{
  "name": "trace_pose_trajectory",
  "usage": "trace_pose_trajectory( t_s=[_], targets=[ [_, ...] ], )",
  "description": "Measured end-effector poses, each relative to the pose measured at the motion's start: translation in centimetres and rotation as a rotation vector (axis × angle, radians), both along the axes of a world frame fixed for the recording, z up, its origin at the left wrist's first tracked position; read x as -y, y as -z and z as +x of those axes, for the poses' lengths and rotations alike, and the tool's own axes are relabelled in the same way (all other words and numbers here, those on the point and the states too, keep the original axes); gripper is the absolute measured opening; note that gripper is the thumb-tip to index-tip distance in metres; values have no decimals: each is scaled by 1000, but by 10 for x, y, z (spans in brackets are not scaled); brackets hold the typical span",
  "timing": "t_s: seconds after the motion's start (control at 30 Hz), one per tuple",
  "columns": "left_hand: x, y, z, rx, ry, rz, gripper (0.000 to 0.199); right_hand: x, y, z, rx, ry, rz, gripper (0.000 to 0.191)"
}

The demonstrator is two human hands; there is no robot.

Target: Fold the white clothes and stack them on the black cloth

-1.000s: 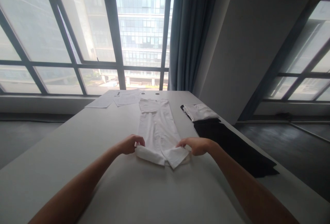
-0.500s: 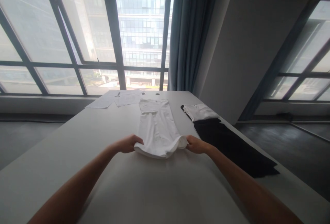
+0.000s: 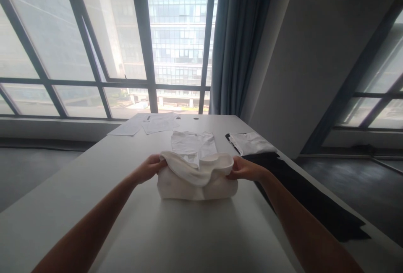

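A white garment, seemingly a shirt [image 3: 197,189], lies lengthwise on the white table [image 3: 195,231]. Its near end is raised and bent over toward the far part, which stays flat on the tabletop. My left hand [image 3: 149,168] pinches the left corner of the raised edge. At the right corner, my right hand [image 3: 247,169] grips the same edge with closed fingers. Between the hands the hem sags in a loose curve, and a rounded fold bulges beneath it.
To the right lies a black garment [image 3: 302,193] along the table's edge, with a folded white cloth [image 3: 252,143] at its far end. Printed papers [image 3: 159,123] rest at the far left. Behind the table are windows and a blue-grey curtain [image 3: 241,46].
Both hands have lifted the garment's near end and brought it up and over the far part, making a fold. The view has shifted slightly.
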State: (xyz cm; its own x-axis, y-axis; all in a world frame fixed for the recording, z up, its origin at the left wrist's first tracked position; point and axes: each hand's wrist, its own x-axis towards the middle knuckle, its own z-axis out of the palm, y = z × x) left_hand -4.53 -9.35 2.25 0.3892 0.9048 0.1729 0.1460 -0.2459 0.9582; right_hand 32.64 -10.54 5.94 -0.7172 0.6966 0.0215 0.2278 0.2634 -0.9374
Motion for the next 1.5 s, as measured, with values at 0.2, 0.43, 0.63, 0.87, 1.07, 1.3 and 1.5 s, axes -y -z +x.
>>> trace_pose_trajectory(
  t_s=[0.2, 0.43, 0.63, 0.87, 1.07, 1.3, 1.5],
  targets=[
    [-30, 1, 11, 67, -196, 80, 66, -49, 25, -12, -219, 280, 44, 60],
    [-66, 8, 31, 266, -241, -95, 63, -68, 44, -21, -218, 446, -50, 69],
    [-90, 5, 29, 456, -121, -235, 41, -87, 46, -21, -302, 383, -96, 62],
    [-142, 59, 23, -9, -440, -77, 39, -132, 88, -33, 287, 955, 170, 34],
    [-151, 82, 21, -132, -502, 76, 52, -137, 104, -33, 425, 964, 252, 50],
    [-151, 78, 35, -31, -593, 173, 54, -123, 104, -38, 430, 1018, 462, 46],
    [-108, 60, 63, -537, -407, 413, 47, -108, 88, -58, 731, 985, 612, 57]
  ],
)
